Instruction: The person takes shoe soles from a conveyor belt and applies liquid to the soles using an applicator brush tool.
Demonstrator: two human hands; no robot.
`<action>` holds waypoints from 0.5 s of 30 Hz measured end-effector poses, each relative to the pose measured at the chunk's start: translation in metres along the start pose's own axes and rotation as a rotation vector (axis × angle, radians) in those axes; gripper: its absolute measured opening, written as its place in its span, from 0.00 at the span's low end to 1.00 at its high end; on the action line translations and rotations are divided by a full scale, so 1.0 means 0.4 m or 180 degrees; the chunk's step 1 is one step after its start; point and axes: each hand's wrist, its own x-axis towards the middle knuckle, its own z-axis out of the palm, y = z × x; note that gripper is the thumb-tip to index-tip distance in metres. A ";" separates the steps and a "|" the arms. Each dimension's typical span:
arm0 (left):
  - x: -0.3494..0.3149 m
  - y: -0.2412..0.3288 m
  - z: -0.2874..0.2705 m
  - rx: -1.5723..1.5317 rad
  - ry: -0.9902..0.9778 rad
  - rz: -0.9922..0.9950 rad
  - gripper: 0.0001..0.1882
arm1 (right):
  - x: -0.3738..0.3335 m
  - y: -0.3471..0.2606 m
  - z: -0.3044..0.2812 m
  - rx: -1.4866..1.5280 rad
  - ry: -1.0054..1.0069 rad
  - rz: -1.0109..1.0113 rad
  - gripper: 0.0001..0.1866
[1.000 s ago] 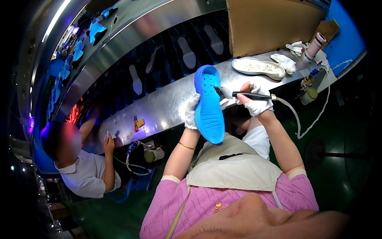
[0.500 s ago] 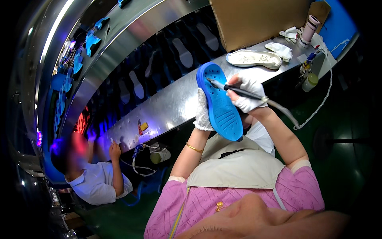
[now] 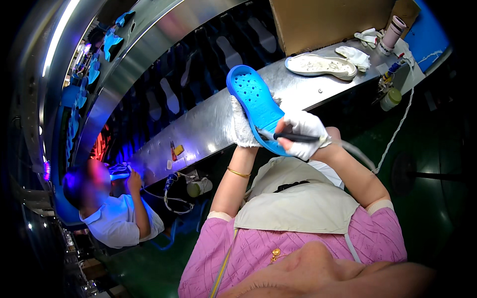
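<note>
A black-handled brush (image 3: pixel 299 137) is held at the lower part of a blue shoe sole (image 3: pixel 256 99).
The sole is grasped before the counter (image 3: pixel 198 128) by fingers of the left hand (image 3: pixel 243 126), the brush by those of the right hand (image 3: pixel 304 134); since the earlier frame, the brush has been shifted from the holed end.
</note>
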 end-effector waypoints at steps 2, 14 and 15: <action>0.009 0.014 -0.009 -0.0019 0.0159 0.0015 0.42 | -0.007 -0.001 0.001 0.0096 0.0379 0.0323 0.08; -0.027 0.022 0.020 -0.1110 -0.0637 -0.0130 0.47 | 0.046 0.025 -0.074 0.1189 0.0365 0.0845 0.04; -0.043 0.009 0.026 -0.1129 -0.0864 -0.0173 0.49 | 0.047 0.026 -0.079 0.1166 0.0482 0.0693 0.04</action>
